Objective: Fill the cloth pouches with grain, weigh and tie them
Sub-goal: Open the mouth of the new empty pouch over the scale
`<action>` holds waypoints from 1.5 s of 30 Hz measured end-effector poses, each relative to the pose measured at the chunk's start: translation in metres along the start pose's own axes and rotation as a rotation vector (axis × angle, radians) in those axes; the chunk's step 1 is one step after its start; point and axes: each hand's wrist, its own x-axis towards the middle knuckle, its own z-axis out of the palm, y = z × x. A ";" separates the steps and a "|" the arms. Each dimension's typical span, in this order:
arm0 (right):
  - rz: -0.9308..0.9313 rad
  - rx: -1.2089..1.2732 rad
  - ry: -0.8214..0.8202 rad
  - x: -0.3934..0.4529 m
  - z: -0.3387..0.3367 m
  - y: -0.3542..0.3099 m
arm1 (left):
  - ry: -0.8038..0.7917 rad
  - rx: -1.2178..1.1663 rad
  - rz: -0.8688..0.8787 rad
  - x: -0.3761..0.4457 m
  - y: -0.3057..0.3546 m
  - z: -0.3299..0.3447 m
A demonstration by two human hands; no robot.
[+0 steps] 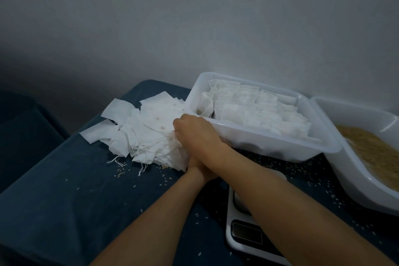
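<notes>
Scale: a white digital scale (246,233) sits at the near edge of the table, its dark display toward the viewer, partly hidden under the right forearm.
Table: a dark blue cloth (64,190) covers it; open cloth lies to the left, dotted with loose grains (123,171).
Left hand: the left hand (199,167) lies under the right wrist at the pile's near edge; its grip cannot be told.
Right hand: the right hand (194,131) crosses over the left, fingers curled into the pile's right edge, gripping pouches.
Empty pouches: a loose pile of white cloth pouches (149,129) with drawstrings, left of the tray.
Filled pouches: rows of packed pouches (257,108) fill a white tray (269,147) touching the pile.
Grain: a white tub (349,181) of tan grain (371,149) at the far right, against the wall.
</notes>
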 end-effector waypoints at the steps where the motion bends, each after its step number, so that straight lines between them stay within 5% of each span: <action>1: 0.011 0.033 0.003 -0.001 -0.002 0.001 | -0.025 0.051 0.012 0.002 -0.001 0.002; 5: 0.055 0.159 -0.015 -0.007 -0.016 0.005 | 0.014 0.082 -0.020 -0.008 0.009 -0.007; 9: 0.135 0.392 0.052 -0.022 -0.030 0.005 | 0.077 -0.200 -0.183 -0.008 0.011 -0.009; 21: 0.413 1.522 0.276 -0.116 -0.078 0.061 | 0.403 -0.812 -0.237 -0.002 0.018 -0.018; 28: 0.522 1.435 0.472 -0.184 -0.079 0.109 | 0.656 -0.896 -0.258 -0.015 0.027 -0.036; 30: 0.546 1.373 0.481 -0.193 -0.076 0.111 | 0.770 -0.886 -0.142 -0.025 0.036 -0.043; 35: 0.540 1.306 0.401 -0.198 -0.060 0.099 | 0.594 -0.839 0.344 -0.042 0.063 -0.050; 45: 0.494 1.337 0.302 -0.194 -0.051 0.087 | 0.618 -0.719 0.400 -0.040 0.065 -0.043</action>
